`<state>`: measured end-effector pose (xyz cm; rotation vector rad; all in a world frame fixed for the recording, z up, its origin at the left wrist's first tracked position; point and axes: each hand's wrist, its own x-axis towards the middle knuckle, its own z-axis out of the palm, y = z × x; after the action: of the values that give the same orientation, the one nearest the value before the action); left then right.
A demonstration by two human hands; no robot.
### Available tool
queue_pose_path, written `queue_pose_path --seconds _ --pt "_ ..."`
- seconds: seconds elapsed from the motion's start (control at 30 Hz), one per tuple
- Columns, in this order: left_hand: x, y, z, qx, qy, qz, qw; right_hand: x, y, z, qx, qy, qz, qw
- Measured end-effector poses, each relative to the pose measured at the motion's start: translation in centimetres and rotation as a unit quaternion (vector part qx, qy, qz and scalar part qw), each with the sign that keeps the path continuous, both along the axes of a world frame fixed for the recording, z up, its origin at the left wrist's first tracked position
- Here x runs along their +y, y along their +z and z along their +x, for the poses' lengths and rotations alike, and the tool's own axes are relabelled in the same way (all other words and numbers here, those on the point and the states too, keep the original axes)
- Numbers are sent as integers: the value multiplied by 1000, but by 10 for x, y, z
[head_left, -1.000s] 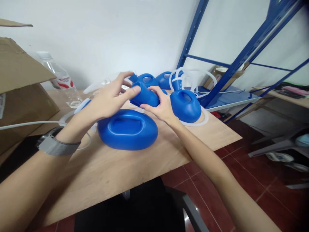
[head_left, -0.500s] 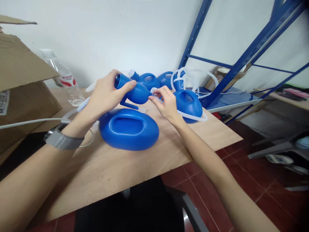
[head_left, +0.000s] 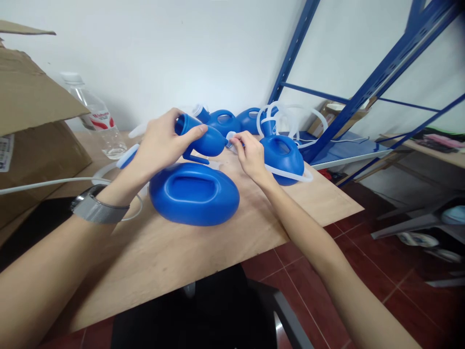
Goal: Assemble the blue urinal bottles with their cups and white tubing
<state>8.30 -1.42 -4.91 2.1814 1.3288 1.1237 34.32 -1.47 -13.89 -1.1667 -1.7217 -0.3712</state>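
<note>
My left hand [head_left: 160,138] is wrapped around a blue funnel-shaped plastic piece [head_left: 210,141], wide open end to the left, narrow tip to the right. A flat blue arm hangs below the piece. At that tip, my right hand [head_left: 251,154] pinches a small part too hidden to name. A round whitish cap [head_left: 230,135] shows beside those fingertips; whether they touch it I cannot tell. Below both hands, a blue plastic jug [head_left: 192,211] with a recessed grip rests on the wooden table [head_left: 156,261].
Another blue jug [head_left: 285,155] with a looped white tube [head_left: 290,174] stands right of my right hand. More blue jugs [head_left: 222,121] are against the wall. To the left are a water bottle [head_left: 100,118] and a cardboard box [head_left: 36,165]. A blue shelf [head_left: 348,150] borders the right.
My right fingers have drawn slightly right from the funnel tip and closed into a tighter pinch. The round whitish cap shows more now. My left hand and the funnel piece have shifted only slightly.
</note>
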Motion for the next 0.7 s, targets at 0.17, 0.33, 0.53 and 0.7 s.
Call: queue_pose_path --seconds 0.17,0.33,0.53,0.7 --pt "-3 1 1 9 3 -2 1000 -2 11 2 72 70 -94 991" --pt "-1 -1 1 2 -5 9 1000 -4 15 3 133 122 -201 963" --pt "-5 4 -5 -24 19 -26 999 0 11 18 2 9 -78 997" --pt "-1 1 -1 -13 16 -12 1000 -12 16 10 -77 44 -89 992"
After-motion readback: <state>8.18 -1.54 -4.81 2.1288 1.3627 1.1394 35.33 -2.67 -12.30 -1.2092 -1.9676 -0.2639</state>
